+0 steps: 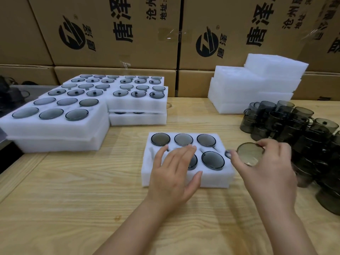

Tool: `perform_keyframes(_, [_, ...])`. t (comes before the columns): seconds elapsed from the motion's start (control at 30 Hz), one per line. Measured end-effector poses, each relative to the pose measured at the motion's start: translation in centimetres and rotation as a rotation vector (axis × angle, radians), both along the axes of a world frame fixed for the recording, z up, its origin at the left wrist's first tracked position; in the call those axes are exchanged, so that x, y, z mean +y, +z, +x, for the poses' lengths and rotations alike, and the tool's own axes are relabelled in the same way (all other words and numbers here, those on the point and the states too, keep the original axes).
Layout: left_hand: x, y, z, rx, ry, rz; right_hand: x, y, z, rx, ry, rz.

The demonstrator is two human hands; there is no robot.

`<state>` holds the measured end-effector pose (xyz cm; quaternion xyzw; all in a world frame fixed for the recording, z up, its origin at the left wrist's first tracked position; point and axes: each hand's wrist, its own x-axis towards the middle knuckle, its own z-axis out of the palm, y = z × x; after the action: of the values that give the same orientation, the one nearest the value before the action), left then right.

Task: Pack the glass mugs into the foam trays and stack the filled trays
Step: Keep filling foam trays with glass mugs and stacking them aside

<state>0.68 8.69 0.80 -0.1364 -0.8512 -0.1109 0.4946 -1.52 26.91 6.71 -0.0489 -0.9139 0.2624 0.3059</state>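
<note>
The head view looks down on a wooden table [92,208] backed by printed cardboard boxes [114,34]. At far left, filled foam trays [55,126] sit stacked in several piles, each showing dark mug bottoms set in round pockets. Near the centre lies the foam tray being packed [211,178], with three mugs across its back row and two visible in the front row; the front-left pocket is hidden under the left hand [174,172]. That hand lies flat and spread on the tray, fingers extended, gripping nothing. Just right of the tray, the right hand [266,168] pinches a smoky glass mug [249,152] by its rim, thumb and fingers closed around it, the mug held bottom-up above the table beside the tray's right edge. Behind, a stack of empty white foam trays [257,89] stands. At far right, loose glass mugs [303,137] are piled together.
</note>
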Motion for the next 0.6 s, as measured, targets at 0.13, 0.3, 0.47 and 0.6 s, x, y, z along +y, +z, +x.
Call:
perform_keyframes(0.13, [0.0,0.1,0.1,-0.007,-0.031,0.042,-3.7,1.5,0.2,0.095,0.142,-0.165])
perform_keyframes(0.3, [0.3,1.0,0.8,-0.129,0.055,0.214,-10.4,1.4,0.7,-0.037,0.392,-0.373])
perform_keyframes(0.47, [-2.4,2.2,0.9,-0.256,0.234,0.319,-13.4,-0.1,0.9,-0.15,0.683,-0.455])
perform_keyframes(0.6, [-4.6,2.9,0.4,-0.264,0.173,0.373,-12.7,-1.6,0.6,-0.279,0.779,-0.599])
